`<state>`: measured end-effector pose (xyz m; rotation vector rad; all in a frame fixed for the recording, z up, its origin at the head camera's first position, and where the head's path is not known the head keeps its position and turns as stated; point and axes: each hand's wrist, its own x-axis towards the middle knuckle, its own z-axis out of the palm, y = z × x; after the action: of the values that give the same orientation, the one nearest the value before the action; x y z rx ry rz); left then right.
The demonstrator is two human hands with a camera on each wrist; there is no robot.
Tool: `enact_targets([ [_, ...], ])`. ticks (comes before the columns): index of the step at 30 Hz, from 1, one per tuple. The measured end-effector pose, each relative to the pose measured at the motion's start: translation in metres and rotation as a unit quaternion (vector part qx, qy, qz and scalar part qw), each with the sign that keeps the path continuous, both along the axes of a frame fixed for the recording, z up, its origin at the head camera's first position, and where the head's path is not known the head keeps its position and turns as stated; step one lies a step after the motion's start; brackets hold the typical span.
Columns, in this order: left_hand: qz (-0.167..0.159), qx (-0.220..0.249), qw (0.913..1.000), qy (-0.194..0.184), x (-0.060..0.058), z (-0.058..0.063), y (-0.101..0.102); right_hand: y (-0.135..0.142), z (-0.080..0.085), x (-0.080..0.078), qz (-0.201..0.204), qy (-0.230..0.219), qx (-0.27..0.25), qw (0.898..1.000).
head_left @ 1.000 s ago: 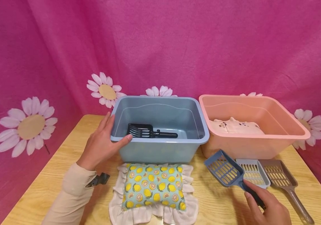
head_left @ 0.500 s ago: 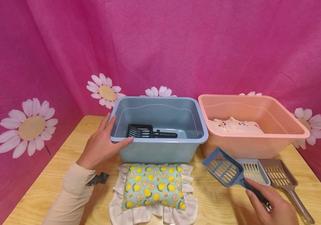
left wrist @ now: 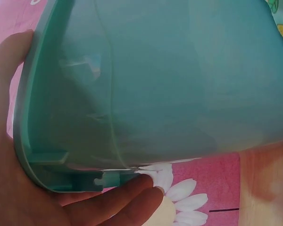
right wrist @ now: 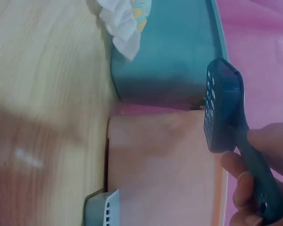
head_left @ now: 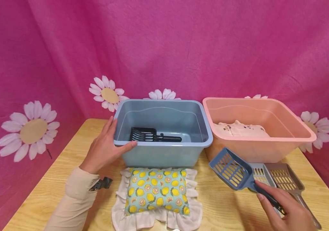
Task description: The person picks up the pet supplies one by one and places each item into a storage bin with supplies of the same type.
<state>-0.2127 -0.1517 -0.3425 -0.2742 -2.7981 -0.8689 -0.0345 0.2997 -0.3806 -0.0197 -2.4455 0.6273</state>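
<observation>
My right hand grips the dark handle of a blue slotted litter scoop, lifted above the table in front of the pink bin. In the right wrist view, the fingers wrap round the handle of the scoop. At the near left corner of the blue bin, my left hand holds the rim, its thumb on the front edge and its fingers along the left side. The left wrist view shows fingertips under the rim of that bin. Inside the blue bin lies a black slotted scoop.
A pink bin stands right of the blue one, holding a pale printed cloth item. A grey scoop and a brown scoop lie before it. A lemon-print cushion lies on the wooden table.
My right hand has shifted slightly to the right, and the blue scoop has tilted and risen a little. My left hand stays at the bin corner.
</observation>
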Motion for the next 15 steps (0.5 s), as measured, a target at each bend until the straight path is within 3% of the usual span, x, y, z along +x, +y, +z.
enact_targets([
  [10,-0.003,0.002,1.0,0.001,-0.001,-0.003,-0.001,-0.012,0.01,0.005,0.008,-0.006,-0.028,1.0],
  [15,-0.006,0.004,1.0,0.006,-0.001,-0.002,-0.002,-0.014,0.014,0.005,0.062,0.002,-0.042,0.997],
])
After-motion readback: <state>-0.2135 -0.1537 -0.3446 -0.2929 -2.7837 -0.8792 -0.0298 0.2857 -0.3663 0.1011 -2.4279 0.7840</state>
